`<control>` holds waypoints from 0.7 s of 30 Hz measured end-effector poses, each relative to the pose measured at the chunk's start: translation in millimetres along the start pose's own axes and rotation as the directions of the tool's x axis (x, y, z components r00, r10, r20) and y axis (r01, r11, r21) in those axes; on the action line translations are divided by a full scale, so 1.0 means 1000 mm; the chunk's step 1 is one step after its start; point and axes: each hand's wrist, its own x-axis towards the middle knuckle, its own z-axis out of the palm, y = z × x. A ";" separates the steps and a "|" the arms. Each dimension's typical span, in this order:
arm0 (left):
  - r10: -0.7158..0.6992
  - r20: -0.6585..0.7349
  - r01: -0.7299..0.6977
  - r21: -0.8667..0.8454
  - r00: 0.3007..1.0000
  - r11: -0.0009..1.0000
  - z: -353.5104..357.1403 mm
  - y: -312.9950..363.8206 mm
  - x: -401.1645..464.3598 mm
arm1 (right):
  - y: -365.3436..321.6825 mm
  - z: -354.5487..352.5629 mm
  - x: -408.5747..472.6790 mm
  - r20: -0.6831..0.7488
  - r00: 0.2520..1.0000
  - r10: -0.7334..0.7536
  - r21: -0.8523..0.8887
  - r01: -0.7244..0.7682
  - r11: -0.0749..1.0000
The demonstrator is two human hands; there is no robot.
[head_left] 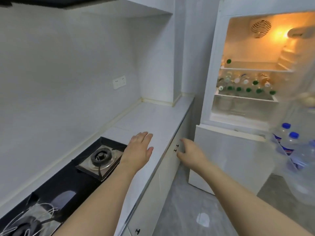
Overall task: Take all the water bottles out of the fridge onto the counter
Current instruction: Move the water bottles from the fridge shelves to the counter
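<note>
While fridge [247,68] gapes, hands hover empty.

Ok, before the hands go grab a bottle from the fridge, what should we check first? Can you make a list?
1. Fridge door open: ok.
2. Bottles in sight: ok, a row on the middle shelf, more with blue caps in the door.
3. Left hand free: ok, fingers straight over the counter.
4. Right hand free: ok, holds nothing.
5. Room on the counter: ok, the part beside the stove is bare.
6. Bottle count: cannot tell, too blurred.
</note>
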 end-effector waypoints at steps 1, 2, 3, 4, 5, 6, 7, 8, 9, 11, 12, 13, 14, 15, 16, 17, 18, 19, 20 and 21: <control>0.011 0.009 -0.011 -0.010 1.000 1.000 0.005 0.005 0.010 | 0.008 -0.005 0.004 -0.009 1.000 0.017 0.007 -0.017 1.000; 0.031 0.019 -0.031 -0.022 0.999 0.999 0.013 0.011 0.023 | 0.019 -0.011 0.011 -0.021 0.999 0.038 0.021 -0.038 0.999; 0.050 0.032 -0.049 -0.036 0.998 0.998 0.019 0.016 0.036 | 0.028 -0.016 0.017 -0.023 0.998 0.061 0.033 -0.061 0.998; 0.066 0.044 -0.064 -0.047 0.997 0.997 0.024 0.019 0.046 | 0.034 -0.020 0.021 -0.028 0.997 0.077 0.040 -0.076 0.996; 0.087 0.053 -0.084 -0.061 0.995 0.995 0.032 0.022 0.063 | 0.044 -0.026 0.029 -0.041 0.994 0.098 0.040 -0.096 0.995; 0.111 0.059 -0.107 -0.067 0.992 0.992 0.040 0.025 0.081 | 0.055 -0.031 0.039 -0.057 0.992 0.110 0.034 -0.108 0.994; 0.133 0.063 -0.129 -0.066 0.989 0.989 0.046 0.027 0.097 | 0.063 -0.037 0.048 -0.070 0.990 0.123 0.031 -0.121 0.992; 0.155 0.069 -0.151 -0.058 0.985 0.987 0.052 0.028 0.113 | 0.071 -0.041 0.057 -0.086 0.987 0.135 0.030 -0.133 0.991; 0.177 0.072 -0.174 -0.048 0.982 0.984 0.059 0.030 0.131 | 0.080 -0.046 0.069 -0.103 0.983 0.151 0.033 -0.148 0.988; 0.207 0.082 -0.205 -0.035 0.975 0.978 0.069 0.031 0.163 | 0.095 -0.054 0.091 -0.124 0.975 0.186 0.049 -0.181 0.982; 0.220 0.088 -0.218 -0.036 0.971 0.975 0.075 0.031 0.182 | 0.101 -0.058 0.106 -0.136 0.970 0.204 0.055 -0.198 0.979; 0.233 0.090 -0.231 -0.038 0.968 0.972 0.080 0.032 0.202 | 0.107 -0.063 0.120 -0.148 0.965 0.218 0.056 -0.212 0.976; 0.244 0.087 -0.241 -0.042 0.966 0.970 0.084 0.033 0.220 | 0.111 -0.067 0.134 -0.160 0.960 0.231 0.058 -0.225 0.973; 0.253 0.085 -0.250 -0.046 0.964 0.967 0.088 0.034 0.240 | 0.115 -0.073 0.149 -0.173 0.954 0.244 0.061 -0.237 0.970; 0.263 0.080 -0.260 -0.052 0.961 0.964 0.092 0.036 0.261 | 0.119 -0.079 0.166 -0.185 0.949 0.256 0.064 -0.248 0.967; 0.272 0.073 -0.268 -0.061 0.960 0.962 0.097 0.037 0.280 | 0.122 -0.085 0.181 -0.194 0.945 0.263 0.065 -0.255 0.965; 0.282 0.067 -0.277 -0.073 0.957 0.958 0.100 0.039 0.297 | 0.124 -0.091 0.193 -0.201 0.943 0.267 0.066 -0.259 0.964; 0.295 0.065 -0.289 -0.085 0.953 0.953 0.104 0.041 0.314 | 0.127 -0.097 0.205 -0.206 0.940 0.272 0.067 -0.264 0.962; 0.311 0.061 -0.304 -0.097 0.948 0.948 0.109 0.043 0.331 | 0.131 -0.103 0.219 -0.209 0.936 0.282 0.066 -0.274 0.959; 0.326 0.057 -0.319 -0.110 0.944 0.941 0.113 0.046 0.347 | 0.135 -0.109 0.230 -0.216 0.932 0.290 0.064 -0.283 0.957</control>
